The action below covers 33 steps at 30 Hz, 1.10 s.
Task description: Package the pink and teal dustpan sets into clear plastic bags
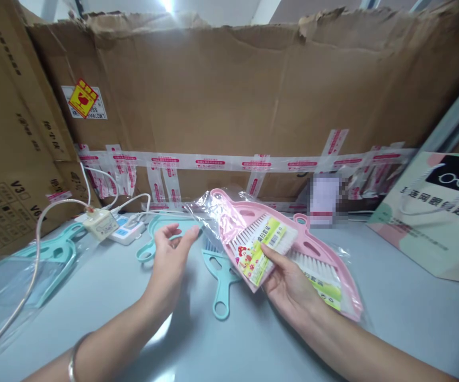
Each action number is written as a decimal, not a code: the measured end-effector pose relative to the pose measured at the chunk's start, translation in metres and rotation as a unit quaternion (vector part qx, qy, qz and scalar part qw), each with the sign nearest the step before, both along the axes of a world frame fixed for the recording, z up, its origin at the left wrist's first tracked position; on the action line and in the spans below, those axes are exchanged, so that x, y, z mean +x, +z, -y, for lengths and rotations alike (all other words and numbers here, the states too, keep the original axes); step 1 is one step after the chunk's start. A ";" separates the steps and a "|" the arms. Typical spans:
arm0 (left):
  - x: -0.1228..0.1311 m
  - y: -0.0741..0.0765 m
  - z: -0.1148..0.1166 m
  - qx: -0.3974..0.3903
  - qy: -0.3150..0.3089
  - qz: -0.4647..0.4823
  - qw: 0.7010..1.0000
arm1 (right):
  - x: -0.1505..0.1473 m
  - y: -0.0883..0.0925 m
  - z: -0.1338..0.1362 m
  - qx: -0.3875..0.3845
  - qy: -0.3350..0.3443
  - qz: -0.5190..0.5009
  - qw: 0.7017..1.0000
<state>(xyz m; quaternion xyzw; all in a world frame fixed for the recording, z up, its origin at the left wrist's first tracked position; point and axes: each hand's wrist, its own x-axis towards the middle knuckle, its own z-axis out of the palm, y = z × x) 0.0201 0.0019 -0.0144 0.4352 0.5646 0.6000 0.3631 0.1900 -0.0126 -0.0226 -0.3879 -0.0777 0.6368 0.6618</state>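
Observation:
My right hand grips a pink dustpan wrapped in clear plastic, with a white-bristled brush and its yellow-green label lying in the pan. A second pink dustpan set lies under it, also in that hand. My left hand hovers open to the left, fingers apart, close to the plastic wrap's edge, holding nothing. Below and between the hands, a teal dustpan handle rests on the grey table.
More teal dustpans in plastic lie at the left and by a white power strip with cables. Cardboard walls close the back and left. A printed paper bag stands at the right.

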 end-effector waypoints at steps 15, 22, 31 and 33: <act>0.033 -0.011 0.026 -0.121 -0.391 0.227 0.883 | -0.006 -0.016 0.004 0.043 0.036 0.032 0.998; 0.028 -0.015 0.022 -0.147 -0.369 0.213 0.893 | -0.002 -0.009 0.000 0.022 0.081 0.065 0.994; 0.012 -0.014 0.008 -0.131 -0.405 0.188 0.885 | 0.011 -0.006 -0.005 0.040 0.155 0.074 0.984; 0.012 -0.013 0.009 -0.156 -0.409 0.180 0.881 | 0.009 -0.007 -0.005 0.040 0.152 0.059 0.986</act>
